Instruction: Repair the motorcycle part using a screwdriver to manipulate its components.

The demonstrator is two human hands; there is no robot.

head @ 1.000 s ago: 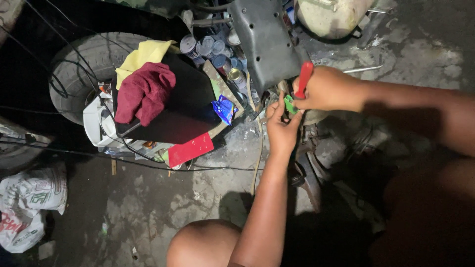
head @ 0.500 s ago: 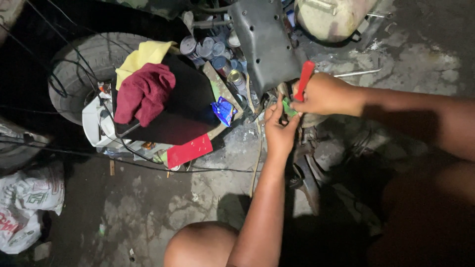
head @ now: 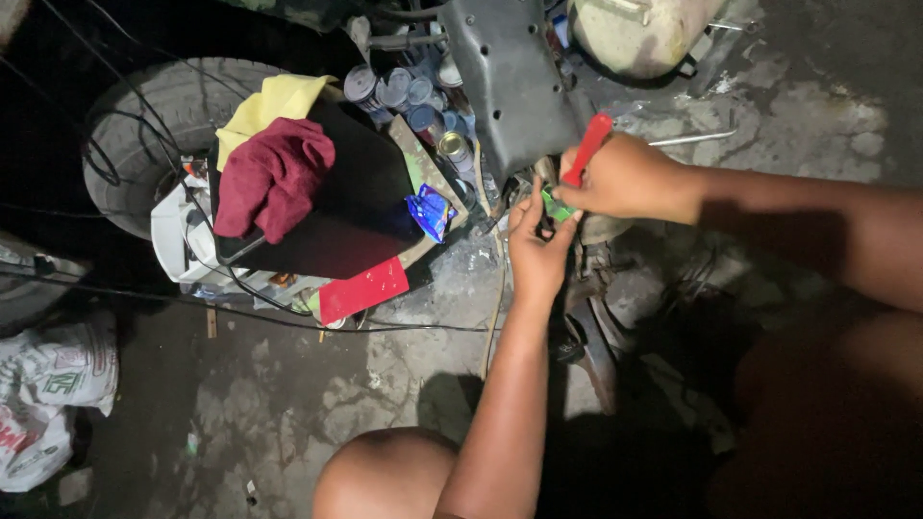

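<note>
Cracked, stained concrete floor [head: 317,384], dim light, heavy shadow at right. From the head view I look down on my two bare arms reaching forward to a grey metal panel [head: 510,86] with several holes in it, part of some machine on the floor.

My right hand [head: 625,178] is clenched around a red-handled tool [head: 588,146]; the red grip sticks up out of the fist towards the panel. The working end is hidden behind the fingers, so I cannot tell what kind of tool it is.

My left hand [head: 538,245] is just below and touching the right, fingers curled up around a small green part [head: 556,205] pinched between both hands. It sits at the lower edge of the panel. What the part is, I cannot make out; possibly a second handle.

Left of the hands: a worn tyre [head: 144,115] lying flat, a black board [head: 346,207] on it, a maroon rag [head: 274,178] and a yellow cloth [head: 269,101] piled on the board. A red strip [head: 363,289] leans at the board's lower edge, a blue packet [head: 428,211] at its right edge. A cluster of tins [head: 404,96] lies between board and panel. Black cables [head: 192,303] run across the floor. White printed sack [head: 48,394] at lower left. Pale rounded tank [head: 639,34] at top. My bare knee [head: 385,476] at bottom centre.
</note>
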